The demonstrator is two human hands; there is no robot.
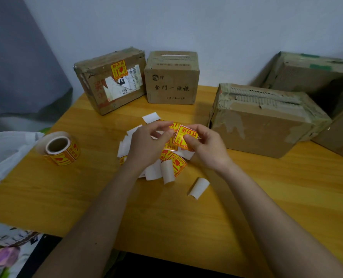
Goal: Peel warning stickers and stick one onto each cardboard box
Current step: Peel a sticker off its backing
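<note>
Just above the table (246,197), yellow sticker (186,136) pinched between left hand (146,144) and right hand (205,146), both grips clamped on it.

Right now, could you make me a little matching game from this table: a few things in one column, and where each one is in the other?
Things:
1. sticker roll
2. yellow sticker
3. stickered box
4. curled backing paper

Places:
A. far left of the box row, by the wall
B. pinched between left hand and right hand
C. lying alone on the table, nearest the person
D. upright at the table's left side

Pairs: 1-D, 2-B, 3-A, 4-C
</note>
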